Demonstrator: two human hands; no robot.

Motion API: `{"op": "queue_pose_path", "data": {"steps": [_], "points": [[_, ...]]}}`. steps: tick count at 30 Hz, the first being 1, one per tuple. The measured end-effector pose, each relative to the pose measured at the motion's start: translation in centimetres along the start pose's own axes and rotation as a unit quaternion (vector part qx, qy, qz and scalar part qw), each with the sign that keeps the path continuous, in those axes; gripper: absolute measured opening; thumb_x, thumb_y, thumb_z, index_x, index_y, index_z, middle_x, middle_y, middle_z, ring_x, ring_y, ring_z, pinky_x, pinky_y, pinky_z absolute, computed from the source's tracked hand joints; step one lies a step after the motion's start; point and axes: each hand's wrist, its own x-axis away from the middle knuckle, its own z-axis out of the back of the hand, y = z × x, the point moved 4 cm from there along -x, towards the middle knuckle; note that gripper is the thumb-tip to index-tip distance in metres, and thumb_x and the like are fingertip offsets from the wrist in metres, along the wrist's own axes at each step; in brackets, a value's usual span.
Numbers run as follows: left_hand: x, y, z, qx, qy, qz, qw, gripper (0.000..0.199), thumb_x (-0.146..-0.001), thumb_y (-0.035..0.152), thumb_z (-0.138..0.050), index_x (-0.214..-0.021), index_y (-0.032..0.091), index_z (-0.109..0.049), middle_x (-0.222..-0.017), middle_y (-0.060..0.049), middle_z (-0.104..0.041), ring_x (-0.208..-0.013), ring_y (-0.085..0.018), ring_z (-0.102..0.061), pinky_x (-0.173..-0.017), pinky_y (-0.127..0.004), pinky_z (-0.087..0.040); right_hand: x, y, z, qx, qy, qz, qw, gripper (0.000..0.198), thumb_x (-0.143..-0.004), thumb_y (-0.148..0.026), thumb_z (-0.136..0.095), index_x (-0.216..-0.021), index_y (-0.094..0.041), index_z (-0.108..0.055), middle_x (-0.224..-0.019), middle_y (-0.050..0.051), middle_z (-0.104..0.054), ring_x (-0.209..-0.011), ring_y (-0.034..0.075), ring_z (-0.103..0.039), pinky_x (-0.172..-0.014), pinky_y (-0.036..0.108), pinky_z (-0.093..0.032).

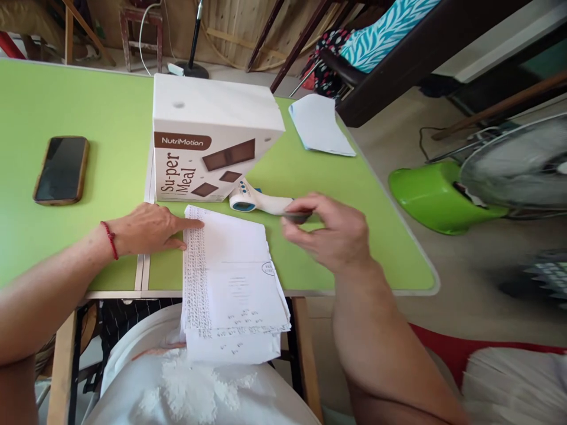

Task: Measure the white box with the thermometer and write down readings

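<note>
My left hand [148, 230] lies at the left edge of a stack of white paper [234, 254], its index finger stretched out onto the top sheet. Small handwritten-looking marks run in dense rows down the sheet's left side. A round mark shows at its right edge. Over the table to the right of the paper, my right hand [334, 230] is closed in a pinch on a small dark grey object [297, 217], too blurred to name. Just beyond these fingers lies a white and blue infrared thermometer [266, 202], partly hidden by the hand.
A white NutriMotion box [217, 106] stands behind the paper. On the green table [110, 82] a phone [61, 170] lies left and folded white sheets [321, 124] lie back right. Beyond the right edge are a green stool [425, 195] and a fan [522, 159].
</note>
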Motion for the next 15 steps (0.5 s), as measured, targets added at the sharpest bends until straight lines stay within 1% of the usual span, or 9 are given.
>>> {"op": "queue_pose_path", "data": {"steps": [1,2,3,4,6,8,10,12,15], "points": [[0.0,0.1,0.1,-0.004,-0.005,0.002,1.0,0.051,-0.098,0.039,-0.055,-0.147,0.026,-0.047,-0.063,-0.002,-0.06,-0.062,-0.022,-0.063,-0.053,-0.026,-0.034,-0.2,-0.4,0.1,-0.058,0.036,-0.03,0.997,0.008,-0.076,-0.03,-0.067,-0.075,-0.029,-0.06,-0.068,0.002,-0.066,-0.06,0.02,-0.058,-0.059,0.038,-0.048],[0.0,0.3,0.2,-0.008,-0.011,0.004,1.0,0.051,-0.099,0.037,-0.053,-0.148,0.025,-0.047,-0.064,-0.003,-0.061,-0.063,-0.023,-0.063,-0.054,-0.026,-0.035,-0.5,-0.9,-0.2,-0.118,0.057,-0.058,0.99,0.011,-0.075,-0.032,-0.068,-0.075,-0.029,-0.057,-0.069,0.002,-0.066,-0.06,0.019,-0.058,-0.059,0.038,-0.048],[0.1,0.5,0.2,-0.01,-0.017,0.006,1.0,0.051,-0.099,0.035,-0.052,-0.149,0.025,-0.046,-0.065,-0.004,-0.061,-0.063,-0.023,-0.064,-0.054,-0.027,-0.036,-0.9,-1.5,-0.8,-0.177,0.057,-0.08,0.979,0.013,-0.074,-0.032,-0.068,-0.074,-0.028,-0.056,-0.069,0.002,-0.066,-0.059,0.019,-0.058,-0.058,0.037,-0.048],[0.1,0.6,0.3,-0.012,-0.022,0.007,1.0,0.051,-0.1,0.034,-0.051,-0.149,0.025,-0.045,-0.066,-0.004,-0.062,-0.063,-0.023,-0.064,-0.055,-0.027,-0.037,-1.3,-2.1,-1.8,-0.225,0.037,-0.103,0.968,0.012,-0.073,-0.032,-0.067,-0.073,-0.027,-0.055,-0.067,0.001,-0.064,-0.058,0.018,-0.057,-0.057,0.036,-0.047],[0.1,0.9,0.4,-0.011,-0.024,0.011,1.0,0.05,-0.1,0.031,-0.05,-0.149,0.025,-0.044,-0.066,-0.004,-0.062,-0.063,-0.023,-0.063,-0.055,-0.027,-0.038,-2.1,-3.1,-4.0,-0.281,-0.024,-0.144,0.949,0.007,-0.072,-0.029,-0.063,-0.073,-0.025,-0.058,-0.062,-0.001,-0.06,-0.055,0.015,-0.054,-0.054,0.033,-0.044],[0.1,1.1,0.5,-0.005,-0.015,0.013,1.0,0.05,-0.098,0.029,-0.051,-0.147,0.025,-0.047,-0.064,-0.003,-0.061,-0.061,-0.022,-0.063,-0.054,-0.027,-0.038,-2.6,-3.4,-6.2,-0.299,-0.069,-0.176,0.935,0.006,-0.069,-0.026,-0.062,-0.073,-0.023,-0.06,-0.061,-0.003,-0.058,-0.054,0.012,-0.051,-0.053,0.03,-0.042],[0.1,1.2,0.5,0.004,-0.006,0.011,1.0,0.049,-0.096,0.027,-0.053,-0.145,0.024,-0.049,-0.062,-0.002,-0.059,-0.059,-0.021,-0.062,-0.054,-0.026,-0.038,-2.7,-2.9,-7.9,-0.291,-0.074,-0.196,0.934,0.008,-0.065,-0.027,-0.061,-0.071,-0.022,-0.058,-0.06,-0.004,-0.056,-0.053,0.011,-0.047,-0.051,0.028,-0.04],[0.1,1.2,0.4,0.012,-0.005,0.008,1.0,0.05,-0.095,0.026,-0.054,-0.145,0.023,-0.05,-0.061,-0.002,-0.058,-0.06,-0.021,-0.062,-0.054,-0.026,-0.038,-2.4,-2.3,-8.9,-0.263,-0.045,-0.195,0.944,0.009,-0.065,-0.029,-0.06,-0.069,-0.023,-0.054,-0.058,-0.005,-0.053,-0.051,0.01,-0.044,-0.051,0.028,-0.038],[0.1,1.0,0.3,0.03,-0.015,0.009,0.999,0.051,-0.096,0.029,-0.053,-0.146,0.023,-0.047,-0.059,-0.002,-0.056,-0.059,-0.023,-0.062,-0.053,-0.027,-0.037,-1.7,-1.9,-9.3,-0.21,-0.001,-0.149,0.966,0.012,-0.07,-0.031,-0.059,-0.065,-0.025,-0.05,-0.055,-0.005,-0.051,-0.052,0.011,-0.043,-0.053,0.03,-0.04]]}}
